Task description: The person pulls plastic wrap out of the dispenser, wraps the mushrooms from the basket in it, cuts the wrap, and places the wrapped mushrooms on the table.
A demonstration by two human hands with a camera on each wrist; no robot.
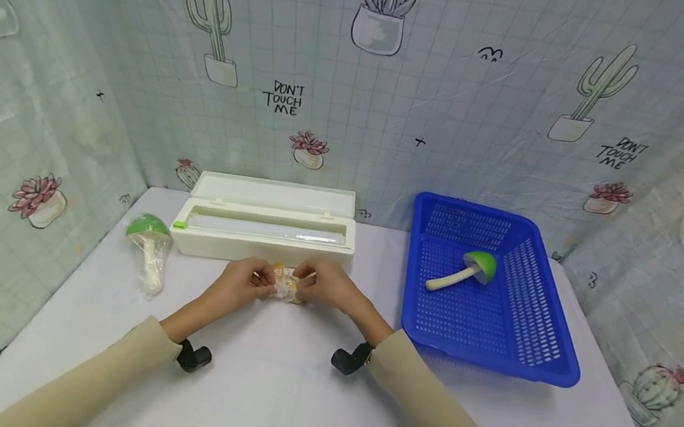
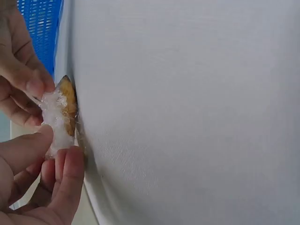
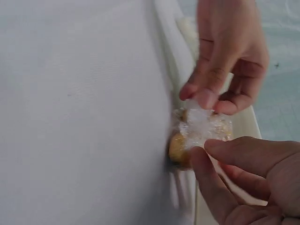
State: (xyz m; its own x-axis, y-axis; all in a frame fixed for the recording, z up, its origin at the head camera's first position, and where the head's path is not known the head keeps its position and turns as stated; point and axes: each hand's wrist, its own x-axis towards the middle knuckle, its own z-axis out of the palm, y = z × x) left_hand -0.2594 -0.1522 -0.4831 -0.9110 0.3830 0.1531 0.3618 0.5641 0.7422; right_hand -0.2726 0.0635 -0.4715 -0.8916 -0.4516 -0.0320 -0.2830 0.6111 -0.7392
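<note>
A small yellow-brown item [image 1: 286, 284] lies bundled in crumpled clear plastic wrap [image 3: 201, 125] on the table, just in front of the white wrap box. What the item is cannot be told under the film. My left hand [image 1: 242, 278] pinches the bundle's left end between thumb and fingers. From the right side, my right hand [image 1: 330, 286] pinches the wrap too, with its thumb and fingertips close to the left hand's. In the left wrist view a yellow-brown side of the item [image 2: 69, 105] shows past the bunched film.
Behind the hands stands the white wrap box [image 1: 260, 253], lid up, a roll of film [image 1: 268, 230] inside. To its left lies a wrapped green-capped toy mushroom [image 1: 147, 238]. At right, a blue basket [image 1: 491, 363] holds an unwrapped green-capped mushroom [image 1: 480, 266].
</note>
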